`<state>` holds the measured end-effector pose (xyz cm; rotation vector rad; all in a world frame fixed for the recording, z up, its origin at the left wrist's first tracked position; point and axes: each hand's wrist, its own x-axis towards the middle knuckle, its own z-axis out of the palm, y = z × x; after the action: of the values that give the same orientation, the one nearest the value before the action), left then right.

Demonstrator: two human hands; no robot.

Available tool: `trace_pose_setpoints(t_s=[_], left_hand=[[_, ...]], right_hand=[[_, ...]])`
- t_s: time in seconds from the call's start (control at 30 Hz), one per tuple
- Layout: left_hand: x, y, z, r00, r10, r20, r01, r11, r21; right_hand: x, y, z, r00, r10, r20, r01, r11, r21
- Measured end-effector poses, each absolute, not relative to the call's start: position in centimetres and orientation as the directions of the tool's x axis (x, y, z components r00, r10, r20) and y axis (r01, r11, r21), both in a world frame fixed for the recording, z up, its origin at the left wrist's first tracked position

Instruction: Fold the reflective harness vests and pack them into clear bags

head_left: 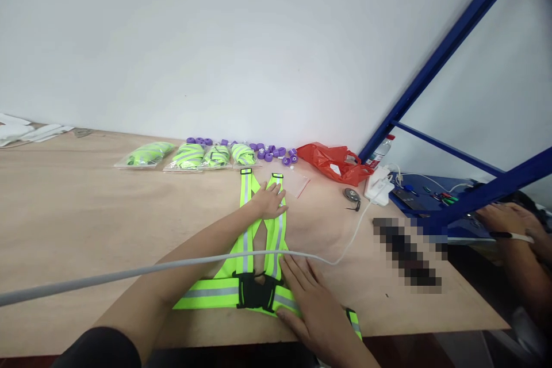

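Note:
A neon yellow reflective vest (245,224) with grey stripes lies spread on the table in front of me. My left hand (268,201) rests on its upper straps, fingers spread. Lower down, my right hand (308,293) lies flat over the right side of the waist strap, fingers stretched out. Between the waist straps sits a black buckle (255,291). One strap end (354,322) with a black clip shows right of my right forearm. A small clear zip bag (298,184) lies beside the top of the vest.
Packed vests in clear bags (187,155) line the wall, with purple rolls (269,152) behind and beside them. A red plastic bag (332,161), tape measure (351,195) and power strip (379,185) stand right. A grey cable (172,265) crosses above the vest. A co-worker's hands (509,221) are far right.

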<state>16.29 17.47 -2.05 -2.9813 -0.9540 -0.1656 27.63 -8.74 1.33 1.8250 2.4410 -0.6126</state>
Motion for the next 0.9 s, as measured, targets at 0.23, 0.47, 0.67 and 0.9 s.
trace_pose_setpoints(t_s=[0.23,0.47,0.67,0.9], left_hand=[[17.9,19.4,-1.4,0.729,0.676,0.107,0.675,-0.736,0.050],[18.3,19.7,-1.2,0.702,0.701,0.128,0.699,-0.712,0.065],[18.0,19.2,-1.1,0.682,0.711,0.172,0.712,-0.699,0.069],[18.6,19.4,-1.2,0.658,0.732,0.178,0.732,-0.677,0.077]], right_hand=[[27.8,-8.9,1.0,-0.329,0.922,-0.203,0.915,0.258,-0.310],[28.0,-9.0,0.8,-0.344,0.927,-0.151,0.903,0.282,-0.325],[27.8,-8.9,0.8,-0.352,0.924,-0.152,0.910,0.299,-0.289],[28.0,-9.0,0.7,-0.406,0.909,-0.095,0.897,0.378,-0.228]])
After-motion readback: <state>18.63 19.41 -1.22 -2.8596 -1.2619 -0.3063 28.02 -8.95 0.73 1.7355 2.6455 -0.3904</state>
